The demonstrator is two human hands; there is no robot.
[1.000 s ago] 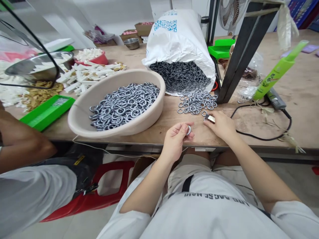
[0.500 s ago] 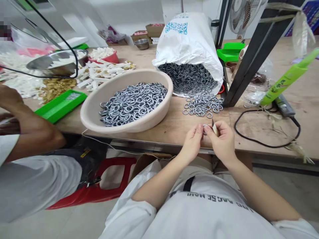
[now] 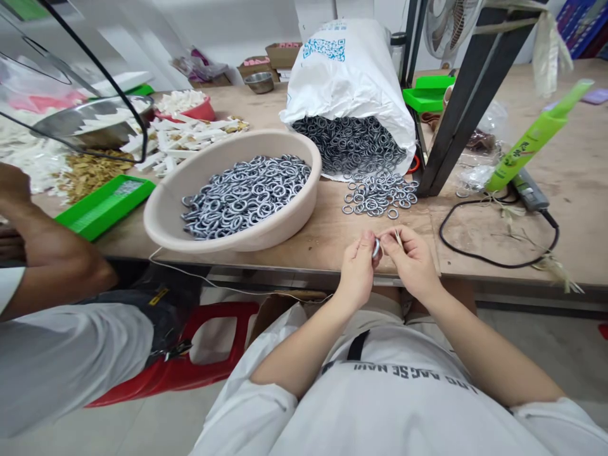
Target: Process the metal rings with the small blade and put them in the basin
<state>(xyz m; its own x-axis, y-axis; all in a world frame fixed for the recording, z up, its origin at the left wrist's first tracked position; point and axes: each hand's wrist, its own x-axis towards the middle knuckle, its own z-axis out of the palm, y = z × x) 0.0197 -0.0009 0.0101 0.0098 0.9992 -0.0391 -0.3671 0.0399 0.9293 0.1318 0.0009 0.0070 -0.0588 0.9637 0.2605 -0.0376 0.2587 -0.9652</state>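
Note:
My left hand (image 3: pixel 356 269) pinches a grey ring (image 3: pixel 376 247) between thumb and fingers, just over the table's front edge. Close beside it, my right hand (image 3: pixel 417 265) is closed around a small thin knife (image 3: pixel 398 238), whose blade points up and away. The right thumb and fingertip come up against the ring's side; whether they touch it I cannot tell. Beyond the hands lies a loose pile of similar rings (image 3: pixel 377 193), spilling from a white sack (image 3: pixel 351 82). A pale plastic basin (image 3: pixel 232 242) heaped with grey rings stands to the left.
A black metal post (image 3: pixel 463 101) rises behind the pile. On the right are a lime-green tube (image 3: pixel 536 139) and a black cable (image 3: pixel 494 261). A green tray (image 3: pixel 104 206) and white pieces (image 3: pixel 175 145) lie left. A co-worker's arm (image 3: pixel 57 247) reaches in there.
The view has shifted slightly, so the table things appear further left. The ring has turned in my left fingers, and the knife in my right hand has turned to show a thinner edge.

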